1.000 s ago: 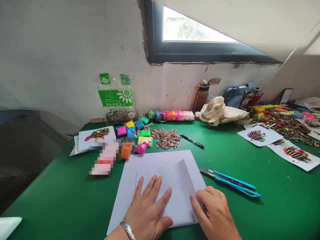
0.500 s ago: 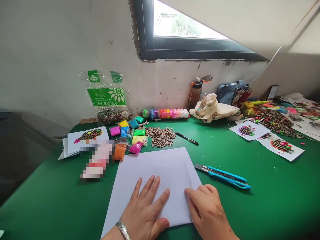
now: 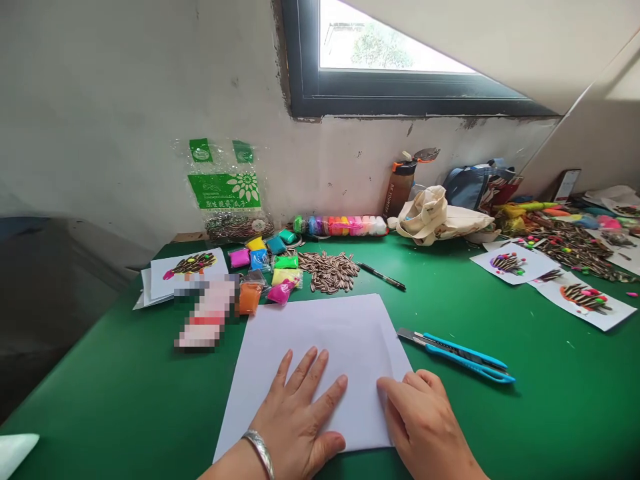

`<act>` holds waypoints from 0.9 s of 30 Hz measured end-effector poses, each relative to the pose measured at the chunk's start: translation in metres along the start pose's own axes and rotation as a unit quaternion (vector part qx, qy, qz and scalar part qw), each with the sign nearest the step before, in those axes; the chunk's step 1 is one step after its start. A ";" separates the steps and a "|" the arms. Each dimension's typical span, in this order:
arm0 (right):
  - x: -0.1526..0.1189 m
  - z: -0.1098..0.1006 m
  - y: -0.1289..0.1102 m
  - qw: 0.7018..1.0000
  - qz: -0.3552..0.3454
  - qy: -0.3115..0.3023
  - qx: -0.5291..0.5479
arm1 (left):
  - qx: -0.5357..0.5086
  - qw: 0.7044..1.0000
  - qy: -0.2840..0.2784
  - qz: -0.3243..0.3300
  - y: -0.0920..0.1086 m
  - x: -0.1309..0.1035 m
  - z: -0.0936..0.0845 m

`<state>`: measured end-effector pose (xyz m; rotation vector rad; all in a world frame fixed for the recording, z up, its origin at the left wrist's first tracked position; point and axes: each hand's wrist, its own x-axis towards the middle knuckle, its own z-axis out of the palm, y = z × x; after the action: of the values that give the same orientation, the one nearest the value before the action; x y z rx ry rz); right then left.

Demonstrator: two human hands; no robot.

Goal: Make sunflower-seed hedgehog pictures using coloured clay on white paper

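A white sheet of paper lies flat on the green table in front of me, with a crease line running near its right edge. My left hand, a silver bracelet at its wrist, rests flat on the sheet with the fingers spread. At the lower right edge of the paper my right hand is closed, its fingers curled and pressed against that edge; the fingertips are partly hidden. Just right of the sheet is a blue utility knife with its blade toward the paper.
Beyond the paper are small colored clay packets, a pile of sunflower seeds and a black pen. Decorated cards lie left and right. A seed bag, bottle and cloth bag stand by the wall.
The view has turned slightly left, so everything sits a little further right in it. Both hands keep nearly the same place on the paper. More of a white object shows at lower left.
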<state>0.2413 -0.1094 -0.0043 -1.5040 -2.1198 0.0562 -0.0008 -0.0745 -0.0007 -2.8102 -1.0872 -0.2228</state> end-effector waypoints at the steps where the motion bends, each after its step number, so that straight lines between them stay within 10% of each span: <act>1: -0.001 0.000 0.001 1.000 -0.012 0.001 0.002 | -0.003 1.000 -0.004 0.009 0.000 0.000 -0.001; 27: -0.007 0.006 0.008 0.998 -0.059 0.006 -0.024 | -0.032 0.999 -0.003 -0.006 0.007 -0.003 0.000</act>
<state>0.2470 -0.1108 -0.0143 -1.3994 -2.2092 -0.0455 0.0021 -0.0817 -0.0012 -2.8626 -1.1182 -0.2536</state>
